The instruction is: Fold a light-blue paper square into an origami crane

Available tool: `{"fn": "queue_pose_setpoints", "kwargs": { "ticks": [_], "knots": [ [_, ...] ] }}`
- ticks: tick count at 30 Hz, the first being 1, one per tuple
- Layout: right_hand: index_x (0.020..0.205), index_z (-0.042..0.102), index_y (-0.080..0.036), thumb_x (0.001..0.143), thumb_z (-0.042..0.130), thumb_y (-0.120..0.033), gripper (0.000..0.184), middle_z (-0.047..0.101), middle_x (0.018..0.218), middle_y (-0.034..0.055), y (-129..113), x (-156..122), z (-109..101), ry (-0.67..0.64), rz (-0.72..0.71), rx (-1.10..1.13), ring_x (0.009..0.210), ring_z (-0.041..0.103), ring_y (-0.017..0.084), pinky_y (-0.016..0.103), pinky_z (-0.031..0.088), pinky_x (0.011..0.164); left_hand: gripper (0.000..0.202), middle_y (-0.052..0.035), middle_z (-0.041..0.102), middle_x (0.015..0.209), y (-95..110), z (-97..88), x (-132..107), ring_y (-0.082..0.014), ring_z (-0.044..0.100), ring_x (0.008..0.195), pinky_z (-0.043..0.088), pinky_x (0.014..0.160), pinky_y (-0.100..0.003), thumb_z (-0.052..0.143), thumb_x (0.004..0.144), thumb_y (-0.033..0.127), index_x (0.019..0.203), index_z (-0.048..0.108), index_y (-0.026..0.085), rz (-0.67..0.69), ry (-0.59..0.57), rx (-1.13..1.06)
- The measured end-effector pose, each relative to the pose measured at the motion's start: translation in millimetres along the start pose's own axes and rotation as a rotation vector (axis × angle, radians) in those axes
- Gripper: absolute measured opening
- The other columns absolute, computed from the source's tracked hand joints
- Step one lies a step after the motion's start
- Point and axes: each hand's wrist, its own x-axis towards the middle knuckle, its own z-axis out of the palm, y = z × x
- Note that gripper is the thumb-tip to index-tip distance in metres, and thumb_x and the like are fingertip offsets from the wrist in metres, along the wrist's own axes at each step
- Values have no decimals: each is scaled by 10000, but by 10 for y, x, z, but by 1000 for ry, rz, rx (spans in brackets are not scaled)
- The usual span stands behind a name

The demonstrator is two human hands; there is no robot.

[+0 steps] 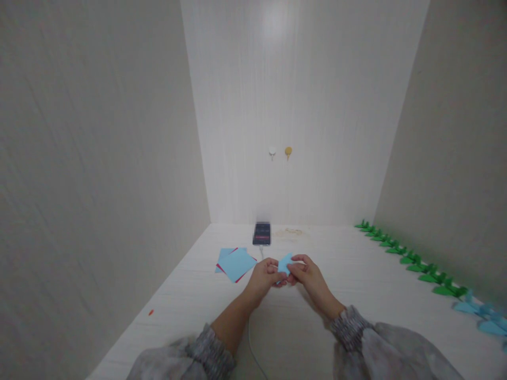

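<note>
1. Pinching the folded blue paper (284,263) between left hand (262,274) and right hand (311,275)
2. Holding it at the view's five o'clock, with loose sheets (236,264) at its nine o'clock
3. Apparently working a fold, probably calling for firm thumb pressure

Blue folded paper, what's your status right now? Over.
Left hand and right hand both gripping the blue folded paper. Overlapping sheets lie to their left. Nothing visibly blocking.

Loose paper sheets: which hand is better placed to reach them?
Left, most likely. The left hand is right next to the loose paper sheets; the right hand is farther off. Both hold the folded blue paper, so the left would need to let go.
</note>
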Motion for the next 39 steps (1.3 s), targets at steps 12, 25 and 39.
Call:
{"fn": "queue_pose_setpoints", "kwargs": {
  "ticks": [12,25,39],
  "knots": [
    [782,377,-180,524,660,-274,394,534,450,-67,-17,-34,15,-34,55,123,402,519,115,234,399,426,434,0,577,536,18,21,6,-122,545,456,398,490,-235,668,486,249,795,378,155,7,53,-15],
    [904,361,-166,584,591,-294,414,555,449,-41,-77,-62,36,0,103,139,414,546,146,256,419,427,461,46,534,475,63,14,-29,-114,530,438,391,467,-220,662,491,202,824,345,165,48,91,35],
    [937,337,-168,517,648,-209,524,545,534,-59,-11,-41,17,29,95,101,385,493,94,207,371,393,506,22,568,517,48,15,-55,-130,552,457,423,511,-261,680,490,208,840,318,163,-15,-65,-29]
  ]
}}
